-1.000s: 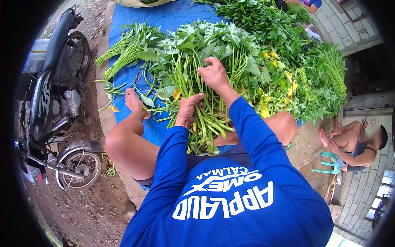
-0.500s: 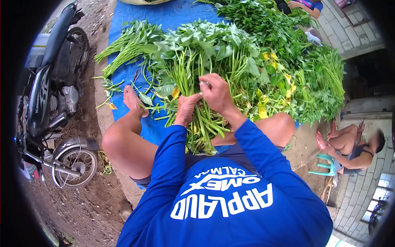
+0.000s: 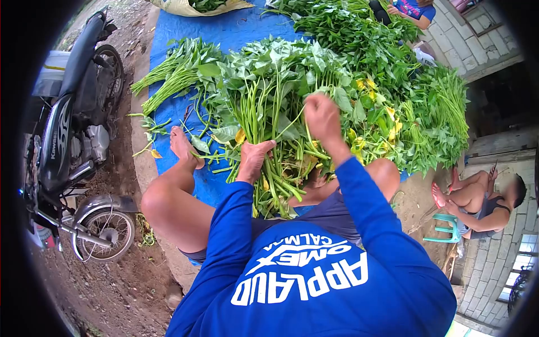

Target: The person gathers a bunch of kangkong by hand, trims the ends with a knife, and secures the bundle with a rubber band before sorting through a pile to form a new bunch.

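Note:
My left hand (image 3: pixel 255 160) is wrapped round the stalks of a thick bunch of leafy green vegetables (image 3: pixel 254 112). Cut stalk ends stick out below that fist, pointing toward my lap. Right of the bunch and slightly higher, my right hand (image 3: pixel 324 119) is closed, with a thin green stem (image 3: pixel 307 137) trailing from it. Its fingertips are partly turned away from view. A large heap of loose greens (image 3: pixel 292 62) lies just beyond both hands, and yellowed leaves (image 3: pixel 391 132) are scattered on its right side.
Blue tarp (image 3: pixel 168 31) lies under the greens, between my bare feet. Tied-looking bundles (image 3: pixel 168 73) rest at the left and an open sack (image 3: pixel 205 8) at the top. A motorcycle (image 3: pixel 67 123) stands left. One person (image 3: pixel 485 205) sits right; another person (image 3: pixel 415 11) is at the far heap.
My right hand has moved right, away from my left hand, drawing a thin stem out from the bunch. My left hand keeps its grip. The view has shifted slightly.

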